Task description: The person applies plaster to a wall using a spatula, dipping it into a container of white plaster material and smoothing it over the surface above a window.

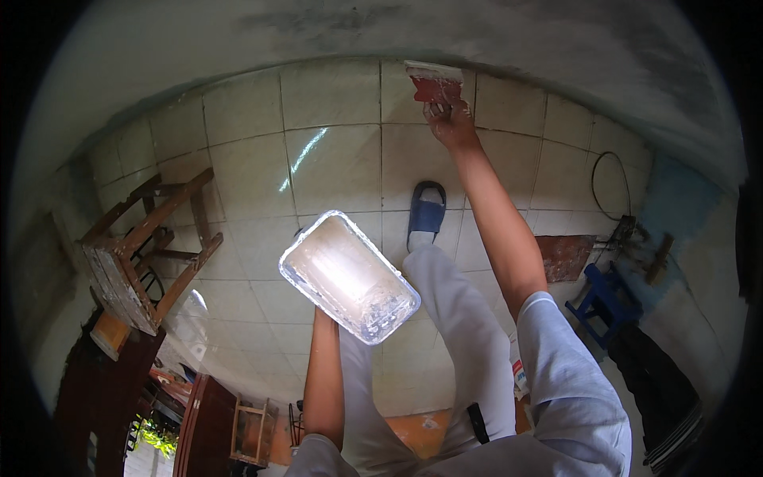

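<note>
My right hand [450, 121] is closed round a red putty scraper [436, 86], reaching out toward the foot of the grey wall. Whitish paste coats the scraper's broad far edge. Close to my body, a rectangular plastic tub [350, 274] with a white-smeared rim rests on my left hand. The tub hides that hand's fingers, and only my left forearm [324, 374] shows below it. Inside, the tub has pale residue along its walls and a bright glare on its bottom.
The grey wall [334, 32] curves across the far side, above a tiled floor [334, 171]. A worn wooden stool [151, 246] lies at left. At right are a blue plastic stool [606, 302], a brown board [563, 256] and a looped cable [594, 187]. My sandalled foot [427, 213] stands mid-floor.
</note>
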